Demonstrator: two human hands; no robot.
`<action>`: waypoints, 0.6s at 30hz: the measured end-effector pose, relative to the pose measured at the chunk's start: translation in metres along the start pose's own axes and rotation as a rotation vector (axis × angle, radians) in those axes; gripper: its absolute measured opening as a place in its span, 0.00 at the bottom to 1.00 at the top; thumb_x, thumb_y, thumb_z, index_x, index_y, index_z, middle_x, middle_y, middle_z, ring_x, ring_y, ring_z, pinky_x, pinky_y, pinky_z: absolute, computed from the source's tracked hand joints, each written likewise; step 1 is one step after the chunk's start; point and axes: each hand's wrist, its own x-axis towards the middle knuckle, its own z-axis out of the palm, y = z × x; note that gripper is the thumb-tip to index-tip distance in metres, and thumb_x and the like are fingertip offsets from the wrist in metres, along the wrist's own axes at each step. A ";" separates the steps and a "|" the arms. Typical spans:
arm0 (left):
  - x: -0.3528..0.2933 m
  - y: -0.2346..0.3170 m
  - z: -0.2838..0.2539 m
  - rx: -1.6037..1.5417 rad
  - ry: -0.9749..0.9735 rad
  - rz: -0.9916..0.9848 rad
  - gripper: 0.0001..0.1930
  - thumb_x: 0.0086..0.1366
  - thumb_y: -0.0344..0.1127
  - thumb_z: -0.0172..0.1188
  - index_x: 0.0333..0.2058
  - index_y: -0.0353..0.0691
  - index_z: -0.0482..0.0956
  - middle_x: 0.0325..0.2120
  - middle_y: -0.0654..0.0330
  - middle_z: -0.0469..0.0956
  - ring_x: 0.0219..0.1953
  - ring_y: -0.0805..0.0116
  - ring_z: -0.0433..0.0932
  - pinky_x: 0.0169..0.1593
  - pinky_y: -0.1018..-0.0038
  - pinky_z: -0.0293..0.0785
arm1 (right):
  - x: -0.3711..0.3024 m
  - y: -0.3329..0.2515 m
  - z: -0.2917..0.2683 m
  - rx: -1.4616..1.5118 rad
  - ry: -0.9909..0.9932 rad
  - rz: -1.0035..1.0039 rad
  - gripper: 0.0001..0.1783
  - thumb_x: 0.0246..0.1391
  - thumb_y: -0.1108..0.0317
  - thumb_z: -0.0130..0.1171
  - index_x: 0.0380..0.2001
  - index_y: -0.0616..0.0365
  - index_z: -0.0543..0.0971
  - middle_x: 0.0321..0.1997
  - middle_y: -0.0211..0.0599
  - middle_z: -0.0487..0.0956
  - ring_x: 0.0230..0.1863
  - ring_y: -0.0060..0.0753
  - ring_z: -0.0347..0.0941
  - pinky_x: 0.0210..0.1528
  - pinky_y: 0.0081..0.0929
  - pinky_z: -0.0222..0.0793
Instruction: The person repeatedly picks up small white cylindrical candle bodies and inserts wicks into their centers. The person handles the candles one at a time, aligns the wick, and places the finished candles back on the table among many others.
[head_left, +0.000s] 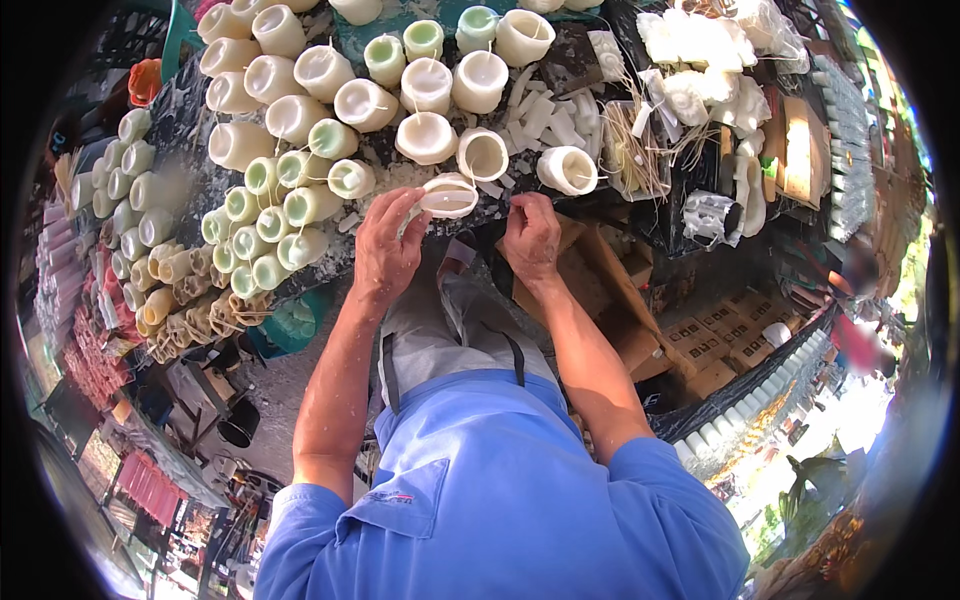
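Note:
My left hand (388, 245) is at the table's near edge, its fingers and thumb against the left side of a cream wax candle (450, 203). This cup-shaped candle is tilted toward me, with a thin pale line, perhaps its wick, across its hollow top. A short way to the right, my right hand (531, 238) has its fingers curled in; whatever they pinch, if anything, is too small to make out. Just beyond stand another hollow candle (483, 156) and, to the right, a cream candle (567, 170) with a wick over its rim.
Rows of cream candles (427, 137) and pale green candles (310, 204) crowd the table's left and middle. White wax sticks (550, 122), a bundle of wicks (634, 150) and lumpy wax pieces (700, 50) lie to the right. Below the table edge is an open cardboard box (620, 290).

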 end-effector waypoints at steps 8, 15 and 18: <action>-0.042 0.000 0.014 -0.117 0.059 -0.194 0.23 0.64 0.26 0.72 0.58 0.36 0.83 0.47 0.53 0.84 0.44 0.62 0.85 0.50 0.67 0.84 | -0.017 -0.020 -0.006 0.073 -0.104 -0.065 0.10 0.59 0.75 0.72 0.43 0.64 0.85 0.42 0.44 0.85 0.31 0.38 0.83 0.37 0.33 0.80; -0.019 -0.013 0.033 -0.130 -0.005 -0.231 0.40 0.58 0.29 0.76 0.70 0.40 0.72 0.58 0.48 0.80 0.55 0.56 0.82 0.54 0.64 0.83 | 0.001 -0.046 0.003 0.225 -0.265 0.021 0.27 0.53 0.76 0.76 0.57 0.63 0.81 0.49 0.43 0.85 0.37 0.34 0.86 0.40 0.32 0.84; -0.008 -0.018 0.036 -0.133 -0.034 -0.234 0.40 0.58 0.29 0.76 0.70 0.40 0.73 0.56 0.49 0.82 0.50 0.57 0.84 0.52 0.63 0.84 | 0.008 -0.047 0.015 0.256 -0.297 0.075 0.32 0.50 0.77 0.77 0.60 0.64 0.80 0.53 0.47 0.85 0.39 0.36 0.87 0.43 0.33 0.85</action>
